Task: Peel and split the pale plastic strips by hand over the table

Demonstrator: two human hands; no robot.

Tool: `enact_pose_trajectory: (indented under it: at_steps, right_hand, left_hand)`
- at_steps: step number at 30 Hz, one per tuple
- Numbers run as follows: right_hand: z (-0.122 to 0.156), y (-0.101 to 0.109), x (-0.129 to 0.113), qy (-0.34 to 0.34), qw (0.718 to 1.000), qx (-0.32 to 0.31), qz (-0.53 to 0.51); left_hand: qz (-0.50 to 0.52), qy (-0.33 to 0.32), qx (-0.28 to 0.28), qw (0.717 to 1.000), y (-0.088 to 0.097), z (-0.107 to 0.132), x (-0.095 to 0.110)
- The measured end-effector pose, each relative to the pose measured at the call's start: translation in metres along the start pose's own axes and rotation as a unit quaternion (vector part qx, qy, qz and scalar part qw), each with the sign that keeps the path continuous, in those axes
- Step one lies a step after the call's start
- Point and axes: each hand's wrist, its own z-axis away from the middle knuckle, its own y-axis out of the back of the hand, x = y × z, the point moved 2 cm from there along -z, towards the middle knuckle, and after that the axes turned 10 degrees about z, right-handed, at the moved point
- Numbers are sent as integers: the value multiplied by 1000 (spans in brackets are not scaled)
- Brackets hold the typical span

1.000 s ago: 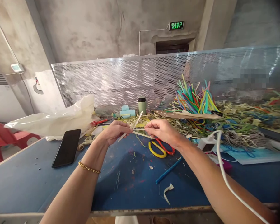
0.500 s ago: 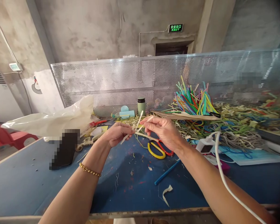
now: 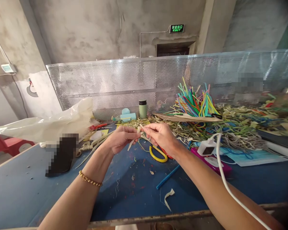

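Observation:
My left hand (image 3: 123, 138) pinches pale, flat plant-fibre strips (image 3: 131, 145) between thumb and fingers, with one end hanging below. Close against it, my right hand (image 3: 159, 135) is closed in a pinch on the upper end of the strips. Both hands meet above the blue table (image 3: 134, 201), fingertips almost touching. Just under my right hand lie scissors (image 3: 158, 157) with a yellow and a red handle loop. A blue stick (image 3: 167, 177) and a curled pale scrap (image 3: 169, 198) rest nearer the front edge.
Left stand a black phone-like object (image 3: 62, 156) and a clear plastic bag (image 3: 52, 119). A green bottle (image 3: 142, 110) is at the back, beside colourful pipe cleaners (image 3: 196, 100) and heaped dried leaves (image 3: 244, 118). A white cable (image 3: 222, 166) crosses my right forearm from a charger (image 3: 206, 147).
My right hand has come closer to the left, and the strip ends that stuck up between them now lie lower. The view has shifted slightly to the right.

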Motion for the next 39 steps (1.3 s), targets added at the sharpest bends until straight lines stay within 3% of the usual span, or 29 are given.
enact_pose_trajectory:
  at_steps: [5, 12, 21, 31, 36, 39]
  right_hand:
    - [0, 1, -1, -10, 1000, -8, -28]
    - [-1, 7, -3, 15, 999, -9, 50]
    - [2, 7, -5, -52, 998, -14, 29]
    - [1, 6, -5, 13, 996, -17, 91]
    - [1, 4, -5, 45, 994, -62, 81]
    - [2, 3, -5, 68, 986, -87, 126]
  left_hand:
    - [9, 0, -4, 1000, 0, 1, 1]
    - [19, 11, -10, 1000, -3, 2, 2]
    - [22, 11, -15, 1000, -4, 2, 2]
    - [-27, 20, -30, 999, -4, 4, 1]
    - [-91, 12, -33, 995, -3, 4, -3]
    - [-143, 0, -37, 989, -2, 4, -5]
